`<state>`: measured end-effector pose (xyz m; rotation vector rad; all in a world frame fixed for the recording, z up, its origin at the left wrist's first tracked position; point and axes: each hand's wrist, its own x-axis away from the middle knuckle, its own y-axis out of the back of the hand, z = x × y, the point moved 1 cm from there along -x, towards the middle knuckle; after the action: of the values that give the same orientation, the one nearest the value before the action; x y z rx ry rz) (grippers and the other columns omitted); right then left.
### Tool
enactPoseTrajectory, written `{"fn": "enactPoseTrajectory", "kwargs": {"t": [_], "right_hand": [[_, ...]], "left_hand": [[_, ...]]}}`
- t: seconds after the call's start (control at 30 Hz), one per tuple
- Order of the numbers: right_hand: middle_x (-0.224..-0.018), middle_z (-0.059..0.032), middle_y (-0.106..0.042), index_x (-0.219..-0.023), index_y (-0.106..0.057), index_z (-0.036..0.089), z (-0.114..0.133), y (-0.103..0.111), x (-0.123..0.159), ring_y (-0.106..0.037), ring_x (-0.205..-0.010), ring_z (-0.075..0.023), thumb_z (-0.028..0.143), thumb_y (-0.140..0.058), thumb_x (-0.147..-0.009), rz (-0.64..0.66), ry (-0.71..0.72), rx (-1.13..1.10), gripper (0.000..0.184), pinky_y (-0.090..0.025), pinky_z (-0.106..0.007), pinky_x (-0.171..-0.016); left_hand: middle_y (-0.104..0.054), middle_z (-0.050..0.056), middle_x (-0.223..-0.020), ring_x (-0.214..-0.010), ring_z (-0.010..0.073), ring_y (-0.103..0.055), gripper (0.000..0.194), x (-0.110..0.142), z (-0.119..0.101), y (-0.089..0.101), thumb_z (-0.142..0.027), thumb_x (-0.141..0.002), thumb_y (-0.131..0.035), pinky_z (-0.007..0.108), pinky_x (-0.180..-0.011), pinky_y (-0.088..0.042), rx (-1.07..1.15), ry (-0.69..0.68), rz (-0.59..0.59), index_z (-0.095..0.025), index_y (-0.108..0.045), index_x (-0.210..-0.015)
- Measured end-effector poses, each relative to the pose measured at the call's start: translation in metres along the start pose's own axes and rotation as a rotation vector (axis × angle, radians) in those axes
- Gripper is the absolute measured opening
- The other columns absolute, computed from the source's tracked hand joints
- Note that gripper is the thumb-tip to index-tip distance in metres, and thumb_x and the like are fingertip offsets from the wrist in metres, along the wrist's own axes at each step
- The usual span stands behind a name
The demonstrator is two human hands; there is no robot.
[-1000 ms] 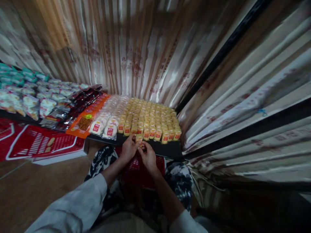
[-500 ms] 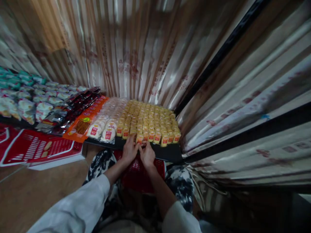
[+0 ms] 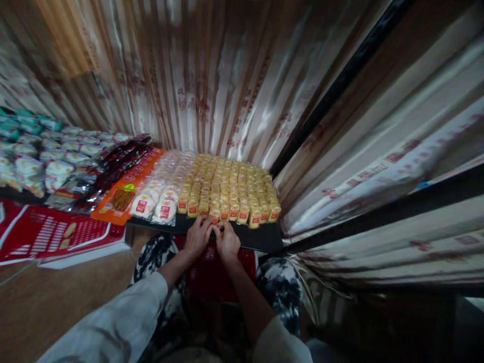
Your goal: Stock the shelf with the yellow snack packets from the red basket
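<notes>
Rows of small yellow wrapped cakes (image 3: 232, 184) with red labels stand close together on a black shelf (image 3: 264, 239). My left hand (image 3: 198, 236) is at the front edge of these rows, its fingers curled in by the packets. Right beside it, my right hand (image 3: 228, 243) has its fingers bent, thumbs nearly meeting. The fingertips are against or just before one front wrapped cake (image 3: 215, 213); whether anything is pinched between them is hidden. Left of the yellow rows lie clear packs of round white crackers (image 3: 165, 207).
An orange snack bag (image 3: 121, 199), dark red shiny packets (image 3: 113, 161) and white and green packets (image 3: 32, 171) continue leftward. Red printed boxes (image 3: 64, 234) stand on the floor below. Behind hangs pleated printed sheeting (image 3: 212, 85), with a black post (image 3: 340, 91) at right.
Both hands have drawn slightly back and left, showing more of the front packets' labels. The view has shifted a little. The yellow rows look the same.
</notes>
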<state>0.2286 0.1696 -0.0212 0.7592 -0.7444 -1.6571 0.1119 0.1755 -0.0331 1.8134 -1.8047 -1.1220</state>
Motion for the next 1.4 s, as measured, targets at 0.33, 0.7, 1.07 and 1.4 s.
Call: {"fn": "enactPoseTrajectory", "kwargs": {"t": [0.33, 0.7, 1.07, 1.4], "right_hand": [[-0.079, -0.0006, -0.064, -0.098, -0.057, 0.02, -0.006, -0.003, -0.001, -0.057, -0.066, -0.0141, 0.044, -0.044, -0.084, -0.074, -0.021, -0.159, 0.031, -0.038, -0.023, -0.061], [-0.103, -0.0082, -0.063, -0.127, -0.051, 0.018, -0.011, -0.003, -0.004, -0.058, -0.077, -0.0156, 0.036, -0.033, -0.088, -0.102, 0.009, -0.237, 0.046, -0.043, -0.024, -0.074], [-0.105, -0.0071, -0.058, -0.124, -0.054, 0.02, -0.017, -0.006, -0.003, -0.058, -0.075, -0.0128, 0.028, -0.04, -0.084, -0.164, 0.069, -0.261, 0.044, -0.046, -0.024, -0.077], [-0.095, -0.0023, -0.062, -0.123, -0.055, 0.023, -0.018, -0.005, -0.007, -0.056, -0.068, -0.0105, 0.021, -0.043, -0.08, -0.142, 0.056, -0.296, 0.045, -0.046, -0.021, -0.073]], "left_hand": [[-0.055, 0.009, -0.112, -0.102, 0.0227, -0.054, 0.034, -0.007, 0.018, -0.011, -0.03, -0.089, -0.043, 0.028, -0.086, -0.043, 0.022, -0.004, 0.016, -0.028, -0.055, -0.121], [-0.054, 0.006, -0.117, -0.105, 0.0224, -0.052, 0.038, -0.008, 0.019, -0.016, -0.03, -0.09, -0.04, 0.028, -0.086, -0.04, 0.05, 0.028, 0.022, -0.033, -0.051, -0.126], [-0.053, 0.004, -0.121, -0.1, 0.0187, -0.055, 0.041, -0.006, 0.017, -0.012, -0.026, -0.092, -0.036, 0.024, -0.078, -0.044, -0.301, -0.025, 0.148, -0.035, -0.045, -0.131], [-0.057, 0.008, -0.108, -0.087, 0.0195, -0.058, 0.036, -0.005, 0.02, -0.019, -0.03, -0.093, -0.035, 0.024, -0.065, -0.043, -0.382, -0.089, 0.035, -0.029, -0.052, -0.125]]}}
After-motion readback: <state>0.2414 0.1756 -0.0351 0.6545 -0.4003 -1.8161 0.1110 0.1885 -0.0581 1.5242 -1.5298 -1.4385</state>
